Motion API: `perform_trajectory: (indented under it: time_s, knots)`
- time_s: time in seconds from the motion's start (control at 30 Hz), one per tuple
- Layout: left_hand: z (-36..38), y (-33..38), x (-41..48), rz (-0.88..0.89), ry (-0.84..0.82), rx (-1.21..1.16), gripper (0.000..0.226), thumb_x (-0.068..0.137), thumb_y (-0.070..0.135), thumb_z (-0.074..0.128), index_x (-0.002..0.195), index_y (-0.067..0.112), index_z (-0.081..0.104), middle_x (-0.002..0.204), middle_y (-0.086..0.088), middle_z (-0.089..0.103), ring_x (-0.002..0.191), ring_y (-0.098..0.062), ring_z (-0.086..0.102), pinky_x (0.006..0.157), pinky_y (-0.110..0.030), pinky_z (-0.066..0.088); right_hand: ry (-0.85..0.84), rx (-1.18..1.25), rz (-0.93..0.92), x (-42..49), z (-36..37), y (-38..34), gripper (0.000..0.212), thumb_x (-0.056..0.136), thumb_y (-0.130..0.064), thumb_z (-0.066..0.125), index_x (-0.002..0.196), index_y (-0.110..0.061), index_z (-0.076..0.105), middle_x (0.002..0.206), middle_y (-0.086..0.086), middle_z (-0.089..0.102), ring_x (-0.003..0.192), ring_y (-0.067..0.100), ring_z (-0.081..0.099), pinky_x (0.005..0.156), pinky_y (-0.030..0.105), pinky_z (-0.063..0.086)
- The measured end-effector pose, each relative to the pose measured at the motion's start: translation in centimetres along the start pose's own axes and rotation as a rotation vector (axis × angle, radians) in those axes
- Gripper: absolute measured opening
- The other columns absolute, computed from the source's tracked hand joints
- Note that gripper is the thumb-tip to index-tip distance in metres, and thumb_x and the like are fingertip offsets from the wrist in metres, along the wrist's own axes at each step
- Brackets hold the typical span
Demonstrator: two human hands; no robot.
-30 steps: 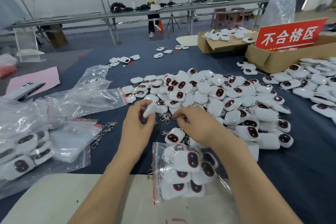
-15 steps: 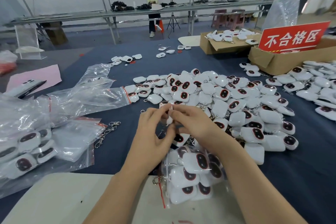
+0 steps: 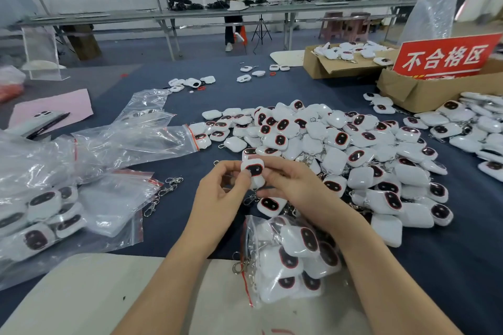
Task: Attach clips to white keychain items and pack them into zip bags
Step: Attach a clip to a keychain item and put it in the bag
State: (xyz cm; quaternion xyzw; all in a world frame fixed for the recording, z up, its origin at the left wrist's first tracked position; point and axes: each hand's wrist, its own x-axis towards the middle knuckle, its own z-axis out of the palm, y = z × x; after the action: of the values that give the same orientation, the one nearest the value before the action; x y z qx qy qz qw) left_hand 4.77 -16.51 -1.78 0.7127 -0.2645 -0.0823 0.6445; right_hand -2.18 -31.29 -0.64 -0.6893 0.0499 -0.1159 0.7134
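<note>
Keychain item [image 3: 254,170], held by the left hand [image 3: 217,196] alone a second ago, is now pinched by both hands; the right hand [image 3: 295,187] was brought in. It is held above the table, just beyond the half-filled zip bag [image 3: 253,231]. Clip attachment is judged underway. The clip is hidden.

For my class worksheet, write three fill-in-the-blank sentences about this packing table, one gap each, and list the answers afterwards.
1. The left hand and right hand together hold one ____ keychain item.
2. The sign by the cardboard box is ____ with white characters.
3. The loose metal clips lie on the cloth to the ____ of both hands.
Missing words: white; red; left.
</note>
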Motion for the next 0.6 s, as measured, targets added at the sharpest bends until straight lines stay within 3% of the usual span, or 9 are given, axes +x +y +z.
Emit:
perform_trajectory:
  time_s: [0.1,0.3,0.5,0.6]
  knots:
    - [0.02,-0.25,0.06,-0.033,-0.002,0.001,0.01,0.099,0.023,0.062,0.101,0.028,0.071,0.086,0.005,0.072,0.079,-0.01,0.066,0.079,-0.031,0.056,-0.018,-0.005,0.018,-0.23,-0.16,-0.06,0.029,0.102,-0.007,0.054,0.117,-0.025,0.072,0.117,0.006,0.073,0.107,0.023,0.069,0.085,0.027,0.059]
    - [-0.04,-0.32,0.28,-0.028,-0.012,0.031,0.008,0.099,0.022,0.062,0.098,0.026,0.07,0.078,0.015,0.07,0.07,0.002,0.061,0.066,-0.01,0.046,-0.012,-0.074,-0.009,-0.34,0.01,-0.29,0.028,0.1,-0.012,0.058,0.112,-0.03,0.076,0.109,0.003,0.075,0.103,0.019,0.071,0.086,0.026,0.059]
    - [0.05,-0.29,0.37,-0.015,-0.007,0.025,0.01,0.099,0.02,0.062,0.097,0.026,0.07,0.076,0.018,0.07,0.068,0.005,0.059,0.064,-0.008,0.045,-0.006,-0.085,-0.018,-0.18,0.01,-0.07,0.03,0.1,-0.013,0.058,0.11,-0.033,0.077,0.106,0.007,0.075,0.103,0.024,0.071,0.085,0.025,0.059]
    - [0.06,-0.31,0.24,-0.02,0.002,0.008,0.011,0.099,0.021,0.062,0.099,0.027,0.071,0.078,0.015,0.071,0.07,0.003,0.062,0.067,-0.011,0.049,0.02,-0.084,0.002,-0.03,-0.04,0.22,0.028,0.1,-0.012,0.057,0.11,-0.029,0.077,0.097,0.001,0.077,0.093,0.018,0.073,0.084,0.026,0.059]
